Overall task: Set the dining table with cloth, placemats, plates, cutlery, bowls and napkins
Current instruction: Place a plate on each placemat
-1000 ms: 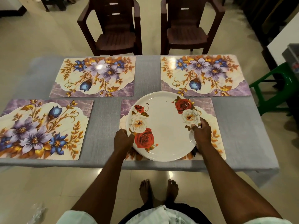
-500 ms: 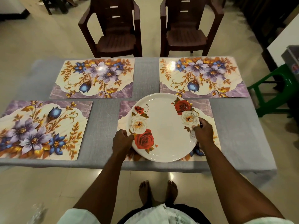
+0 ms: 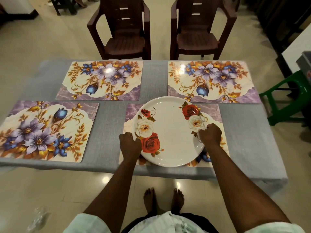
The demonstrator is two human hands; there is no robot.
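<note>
Four placemats (image 3: 101,80) on grey cloth (image 3: 111,118), two chairs (image 3: 122,31) beyond, green stool (image 3: 286,101) right

No readable text, labels, brands or numbers anywhere. The box (image 3: 304,64) at 3 o'clock carries a small printed patch at its right edge, cut off by the frame and too blurred to read.

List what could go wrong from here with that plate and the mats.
1. The plate overhangs its mat's far edge and sits left of centre; set down like this, it may look off-centre.
2. Both hands, left and right, grip its rim; sliding it could drag the mat toward the table's near edge.
3. The near-left mat lies close to that edge and might get knocked.
</note>
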